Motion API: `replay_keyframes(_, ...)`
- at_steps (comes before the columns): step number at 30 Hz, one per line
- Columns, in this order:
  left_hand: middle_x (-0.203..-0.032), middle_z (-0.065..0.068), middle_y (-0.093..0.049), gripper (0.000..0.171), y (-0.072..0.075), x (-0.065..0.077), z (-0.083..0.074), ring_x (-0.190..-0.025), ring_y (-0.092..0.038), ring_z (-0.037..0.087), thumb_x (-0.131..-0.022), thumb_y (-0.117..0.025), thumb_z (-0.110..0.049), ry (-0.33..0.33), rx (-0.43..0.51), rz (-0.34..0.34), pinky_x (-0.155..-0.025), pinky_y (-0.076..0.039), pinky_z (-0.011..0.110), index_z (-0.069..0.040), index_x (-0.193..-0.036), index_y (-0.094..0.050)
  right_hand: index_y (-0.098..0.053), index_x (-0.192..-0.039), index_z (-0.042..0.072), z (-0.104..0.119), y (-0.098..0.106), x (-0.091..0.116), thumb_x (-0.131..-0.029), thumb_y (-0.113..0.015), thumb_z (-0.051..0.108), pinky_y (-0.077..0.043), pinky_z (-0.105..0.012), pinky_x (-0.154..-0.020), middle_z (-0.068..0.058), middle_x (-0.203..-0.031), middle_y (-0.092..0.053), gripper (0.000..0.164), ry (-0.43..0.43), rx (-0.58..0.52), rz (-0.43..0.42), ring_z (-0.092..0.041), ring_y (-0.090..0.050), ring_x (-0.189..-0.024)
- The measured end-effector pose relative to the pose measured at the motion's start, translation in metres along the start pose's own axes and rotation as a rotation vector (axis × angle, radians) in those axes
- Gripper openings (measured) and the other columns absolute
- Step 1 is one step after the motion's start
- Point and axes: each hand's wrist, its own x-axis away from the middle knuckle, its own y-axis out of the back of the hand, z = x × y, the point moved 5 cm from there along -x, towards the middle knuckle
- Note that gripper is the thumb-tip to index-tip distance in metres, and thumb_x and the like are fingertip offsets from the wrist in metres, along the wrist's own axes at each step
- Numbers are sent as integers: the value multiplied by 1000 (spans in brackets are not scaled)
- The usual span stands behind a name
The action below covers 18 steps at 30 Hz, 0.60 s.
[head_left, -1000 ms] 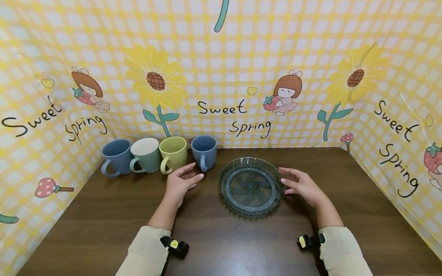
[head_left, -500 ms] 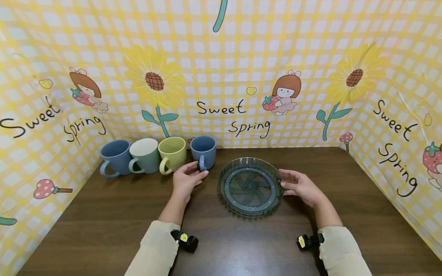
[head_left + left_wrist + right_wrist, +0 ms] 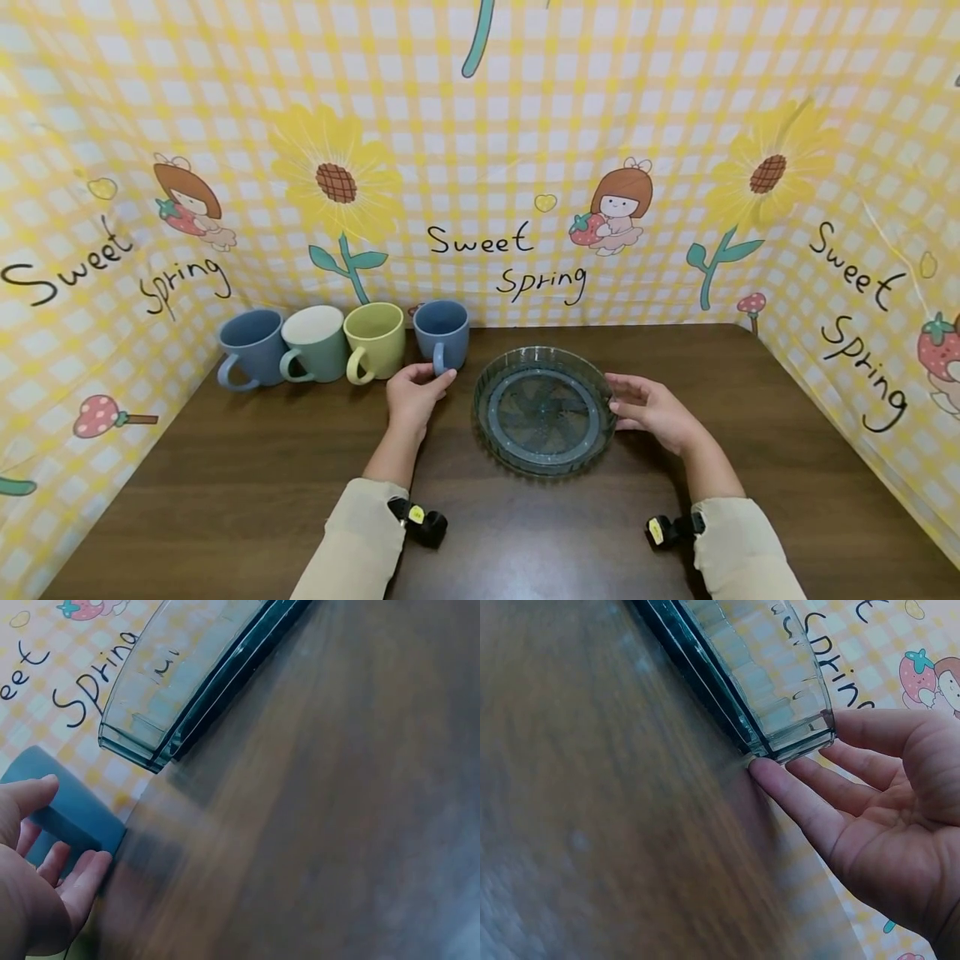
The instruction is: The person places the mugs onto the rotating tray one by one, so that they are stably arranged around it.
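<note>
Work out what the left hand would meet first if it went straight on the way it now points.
The blue mug nearest the dish, probably at its handle; the left hand is so close that it may be touching.

Soft glare whitens the tabletop (image 3: 525,554), blurred in both wrist views.

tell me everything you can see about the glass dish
The dish is round and shallow, see-through with a smoky green-grey tint, and looks like glass, though clear plastic is possible. Its upright wall is ribbed; the flat base shows a dotted ring around a swirling pattern. It sits open side up on the brown table, to the right of the mugs and apart from them. The right hand touches its right side, fingers at rim and base.
</note>
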Motion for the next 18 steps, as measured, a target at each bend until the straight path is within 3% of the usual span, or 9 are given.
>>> replay_keyframes(7,-86,9,-61,23,7,1,2,-64,-63,10,-76,-83,-6,-35,9,-103,-63,-57,23,3,-91,-68,-29,-147,-10,0,1,0,-97,-58,3,-57,-37,-86,-35,-147,-31,59,5,-4,-2,-45,-39,-130)
replay_keyframes(14,-84,9,-61,22,16,0,3,-69,-65,12,-78,-77,8,-40,266,-166,-69,-60,26,8,-96,-64,-30,-146,-11,0,1,0,-97,-58,3,-57,-37,-86,-35,-147,-31,58,11,-1,-6,-44,-40,-129)
replay_keyframes(18,-82,7,-59,21,20,-1,4,-70,-64,12,-79,-74,12,-45,350,-186,-74,-61,31,11,-98,-63,-30,-146,-11,-1,1,-1,-97,-58,2,-57,-37,-85,-35,-146,-31,58,14,-4,-8,-45,-39,-130)
